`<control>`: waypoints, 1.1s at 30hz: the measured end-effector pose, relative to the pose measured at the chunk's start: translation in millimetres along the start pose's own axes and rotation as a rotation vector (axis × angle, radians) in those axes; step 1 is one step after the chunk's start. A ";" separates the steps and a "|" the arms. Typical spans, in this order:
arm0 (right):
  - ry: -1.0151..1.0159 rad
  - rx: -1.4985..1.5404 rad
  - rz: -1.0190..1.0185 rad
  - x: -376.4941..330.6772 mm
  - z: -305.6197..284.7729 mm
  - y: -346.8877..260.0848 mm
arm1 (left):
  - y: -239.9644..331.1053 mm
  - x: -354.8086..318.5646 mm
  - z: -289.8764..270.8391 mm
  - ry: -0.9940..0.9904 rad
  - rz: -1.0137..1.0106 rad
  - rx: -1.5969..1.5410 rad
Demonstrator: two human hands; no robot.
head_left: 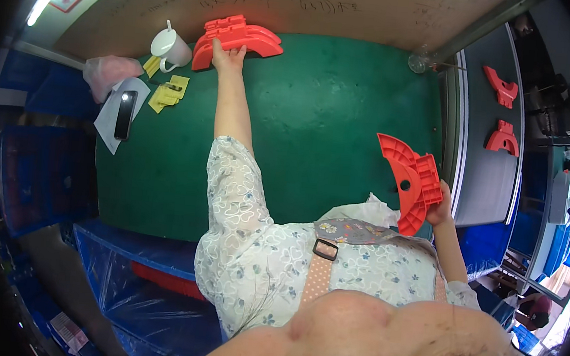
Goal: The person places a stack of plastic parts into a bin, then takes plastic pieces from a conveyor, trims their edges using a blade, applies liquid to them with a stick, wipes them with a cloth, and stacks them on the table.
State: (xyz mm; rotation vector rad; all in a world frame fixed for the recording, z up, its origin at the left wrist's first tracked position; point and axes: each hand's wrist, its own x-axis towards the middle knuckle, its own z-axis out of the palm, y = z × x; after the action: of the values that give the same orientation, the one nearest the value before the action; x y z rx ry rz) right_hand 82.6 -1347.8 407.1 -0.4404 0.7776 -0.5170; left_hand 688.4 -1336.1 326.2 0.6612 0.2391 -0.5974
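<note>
At the far left-middle of the green table [289, 131], my left arm is stretched out to some red curved plastic parts [229, 29] lying close together near the back wall. My left hand [229, 58] is closed on the near one, thumb and fingers over its edge. On the right, my right hand [441, 206] grips the blocky side of another red curved plastic part [408, 185]. That part is held up over the right side of the table, with its ribbed face and a dark round spot showing. The palm side of my right hand is hidden.
A white lidded mug [171, 49], yellow paper slips [168, 93], a black phone [125, 115] on white paper and a pink bag [111, 74] lie at left. Right of the table runs a dark conveyor belt [489, 169] carrying two red parts [503, 138]. A clear container [418, 61] stands back right.
</note>
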 end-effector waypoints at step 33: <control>1.173 -1.605 -0.558 50.4 -139.1 -209.7 | -121.4 -426.9 -48.3 -0.471 -0.603 0.441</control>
State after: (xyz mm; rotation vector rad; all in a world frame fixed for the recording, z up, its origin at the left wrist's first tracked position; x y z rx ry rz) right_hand -48.8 -1568.3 406.8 -1.9713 2.2036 -0.5519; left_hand 271.1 -1192.8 394.5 0.8522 -0.1527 -1.3885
